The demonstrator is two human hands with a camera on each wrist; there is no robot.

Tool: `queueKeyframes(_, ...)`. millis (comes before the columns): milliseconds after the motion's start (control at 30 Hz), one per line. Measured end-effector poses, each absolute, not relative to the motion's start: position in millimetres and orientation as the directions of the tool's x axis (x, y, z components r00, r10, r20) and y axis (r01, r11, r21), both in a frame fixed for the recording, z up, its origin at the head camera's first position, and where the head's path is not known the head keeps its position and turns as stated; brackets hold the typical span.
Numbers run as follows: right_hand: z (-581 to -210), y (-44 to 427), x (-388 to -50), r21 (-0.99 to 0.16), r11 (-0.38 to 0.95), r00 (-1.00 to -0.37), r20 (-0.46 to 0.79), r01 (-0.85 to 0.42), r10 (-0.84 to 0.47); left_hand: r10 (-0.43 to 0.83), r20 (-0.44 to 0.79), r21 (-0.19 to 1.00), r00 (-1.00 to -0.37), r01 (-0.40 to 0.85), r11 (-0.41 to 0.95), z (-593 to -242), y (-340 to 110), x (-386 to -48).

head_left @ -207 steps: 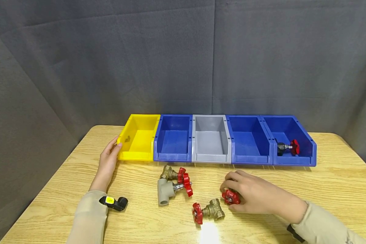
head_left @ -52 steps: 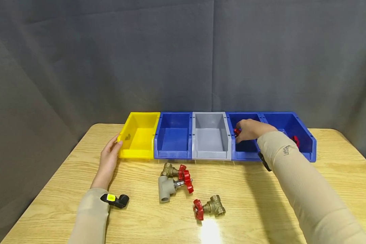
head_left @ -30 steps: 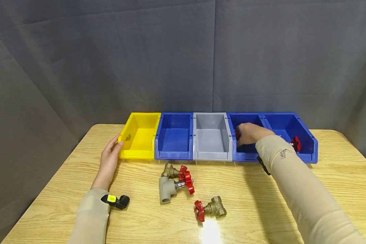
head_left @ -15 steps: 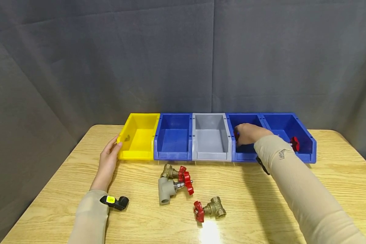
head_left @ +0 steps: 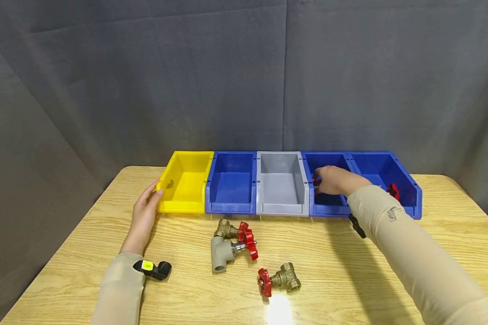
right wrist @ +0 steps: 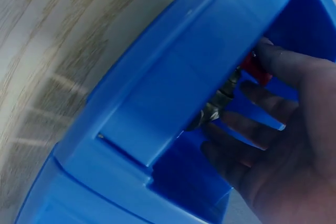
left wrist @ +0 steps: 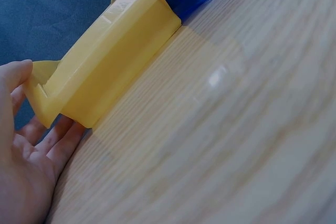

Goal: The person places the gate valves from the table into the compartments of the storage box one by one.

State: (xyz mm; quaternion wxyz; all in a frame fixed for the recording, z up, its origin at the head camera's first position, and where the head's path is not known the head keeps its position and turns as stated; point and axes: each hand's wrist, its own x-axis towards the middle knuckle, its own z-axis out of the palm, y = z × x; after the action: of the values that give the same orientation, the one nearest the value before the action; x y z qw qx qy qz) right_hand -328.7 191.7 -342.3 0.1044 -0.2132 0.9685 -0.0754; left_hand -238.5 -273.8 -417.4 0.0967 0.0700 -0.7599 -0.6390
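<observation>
My left hand (head_left: 144, 216) grips the near left corner of the yellow bin (head_left: 180, 208); in the left wrist view, the thumb of that hand (left wrist: 26, 166) is on the rim and the fingers lie under the corner. Inside the blue bin (head_left: 329, 211) right of the grey one is my right hand (head_left: 335, 179). The right wrist view shows this hand (right wrist: 294, 140) with thumb and forefinger at the red handwheel (right wrist: 255, 70) of a brass-coloured valve (right wrist: 218, 103), the other fingers loosely bent beside its body. The bin's front wall (right wrist: 173, 72) hides part of the valve.
A grey bin (head_left: 282, 209) and another blue bin (head_left: 230, 208) stand between. The far right blue bin (head_left: 410, 211) holds a valve with a red handwheel (head_left: 393, 191). On the table lie a grey valve (head_left: 220, 255) touching a brass valve (head_left: 223, 229), and another brass valve (head_left: 286, 277).
Since the oldest frame, my right hand has moved from the table into the blue bin with a red-handled valve. Over the last second it has shifted only slightly. My left hand has stayed put.
</observation>
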Motion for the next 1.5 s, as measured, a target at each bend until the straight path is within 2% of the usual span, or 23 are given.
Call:
queueKeyframes(433, -326, 190, -314, -0.149, 0.906, -0.909, -0.072, -0.397, -0.41, -0.236, 0.048, 0.983, -0.971, 0.003, 0.186, -416, -275, -241)
queueKeyframes(767, -318, 185, -295, -0.123, 0.879, -0.887, 0.054, -0.461, -0.458, -0.242, 0.04, 0.98, -0.97, -0.009, 0.197, -417, -275, -243)
queueKeyframes(1000, -317, 184, -280, -0.048, 0.841, -0.835, 0.158, -0.539, -0.527, -0.237, 0.039, 0.983, -0.971, -0.004, 0.181, -416, -275, -242)
queueKeyframes(1167, -318, 186, -271, -0.048, 0.812, -0.802, 0.207, -0.581, -0.561, -0.237, 0.04, 0.983, -0.971, -0.004, 0.181, -416, -274, -242)
queueKeyframes(1367, -320, 184, -256, 0.002, 0.76, -0.722, 0.31, -0.65, -0.618, -0.233, 0.051, 0.984, -0.971, 0.009, 0.18, -416, -273, -243)
queueKeyframes(1500, -320, 179, -246, 0.028, 0.747, -0.706, 0.306, -0.664, -0.639, -0.228, 0.058, 0.983, -0.972, 0.016, 0.184, -417, -273, -243)
